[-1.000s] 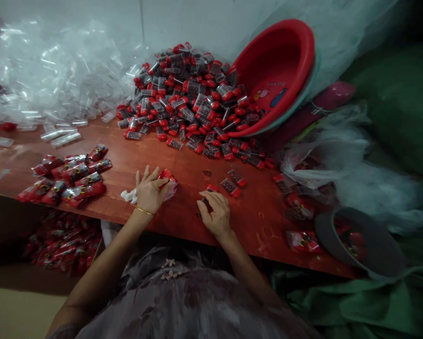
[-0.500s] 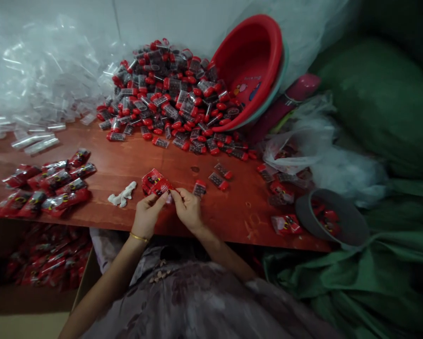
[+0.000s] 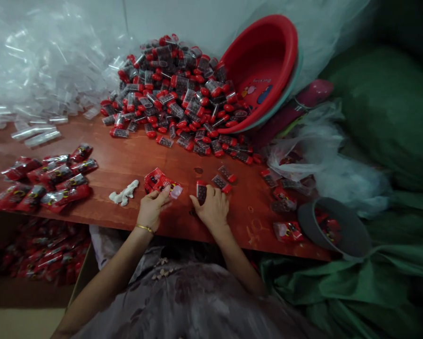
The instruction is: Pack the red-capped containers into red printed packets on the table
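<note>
My left hand (image 3: 153,207) pinches the lower edge of a red printed plastic wrapper (image 3: 159,181), whose pale see-through end sticks out to the right of the fingers. To the right, my right hand (image 3: 214,207) is over the table with thumb and fingers apart. Between them lies a small clear container with a red cap and dark contents (image 3: 200,188); the index finger is at its right edge, and whether it grips is unclear. Two similar containers (image 3: 221,183) lie just beyond that hand. A crumpled white lump (image 3: 124,193) sits left of the wrapper.
A heap of red-capped containers (image 3: 176,94) spills from a tilted red basin (image 3: 285,52) at the back. Clear plastic pieces (image 3: 45,70) pile up left. Filled red packets (image 3: 56,176) lie near the left edge, above a box of more packets. A grey bowl (image 3: 308,221) stands right.
My right hand has let go of the wrapper and moved right to a red-capped container. My left hand still holds the wrapper. The view has shifted slightly.
</note>
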The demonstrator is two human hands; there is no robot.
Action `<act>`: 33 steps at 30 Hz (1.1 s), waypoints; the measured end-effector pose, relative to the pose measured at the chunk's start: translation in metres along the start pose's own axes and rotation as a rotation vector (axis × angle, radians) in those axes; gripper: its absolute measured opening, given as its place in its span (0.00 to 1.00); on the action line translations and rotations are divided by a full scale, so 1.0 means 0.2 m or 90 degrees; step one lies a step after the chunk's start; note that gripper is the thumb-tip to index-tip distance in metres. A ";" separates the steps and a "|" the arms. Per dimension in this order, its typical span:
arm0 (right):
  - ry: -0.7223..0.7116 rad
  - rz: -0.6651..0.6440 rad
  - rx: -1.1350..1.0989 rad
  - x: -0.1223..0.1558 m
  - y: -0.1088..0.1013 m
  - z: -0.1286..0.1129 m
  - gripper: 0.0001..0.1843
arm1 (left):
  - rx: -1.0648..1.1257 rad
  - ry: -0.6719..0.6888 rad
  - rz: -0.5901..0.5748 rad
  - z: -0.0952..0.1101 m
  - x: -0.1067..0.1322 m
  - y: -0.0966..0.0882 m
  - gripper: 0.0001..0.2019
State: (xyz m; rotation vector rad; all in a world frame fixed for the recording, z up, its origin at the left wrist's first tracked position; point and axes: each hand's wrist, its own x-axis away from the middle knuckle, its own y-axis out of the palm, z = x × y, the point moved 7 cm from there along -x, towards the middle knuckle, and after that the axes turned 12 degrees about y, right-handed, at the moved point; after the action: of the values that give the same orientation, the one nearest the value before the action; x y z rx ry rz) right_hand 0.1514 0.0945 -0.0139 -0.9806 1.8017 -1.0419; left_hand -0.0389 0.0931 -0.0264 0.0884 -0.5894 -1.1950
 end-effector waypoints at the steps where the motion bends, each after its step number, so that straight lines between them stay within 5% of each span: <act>1: -0.010 -0.001 0.010 0.00 0.02 0.01 0.22 | -0.005 -0.010 -0.006 -0.01 0.01 0.01 0.24; 5: -0.067 -0.066 -0.056 0.01 0.03 0.02 0.11 | -0.020 -0.037 -0.026 -0.02 0.03 0.03 0.26; 12: -0.057 -0.407 -0.496 0.16 -0.16 0.02 0.12 | -0.026 -0.026 -0.063 -0.03 0.07 0.04 0.23; 16: -0.050 -0.421 -0.544 0.22 -0.23 0.03 0.12 | -0.044 -0.015 -0.076 -0.02 0.09 0.07 0.22; 33: 0.164 -0.587 -0.678 0.26 -0.11 0.04 0.18 | -0.124 0.039 -0.260 0.02 0.13 0.14 0.18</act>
State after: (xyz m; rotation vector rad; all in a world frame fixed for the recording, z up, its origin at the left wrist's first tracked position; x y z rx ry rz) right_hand 0.1449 0.0381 -0.0098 -2.5825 2.1619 -0.6270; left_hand -0.0117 0.0817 -0.0032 0.0828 -0.4077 -1.6343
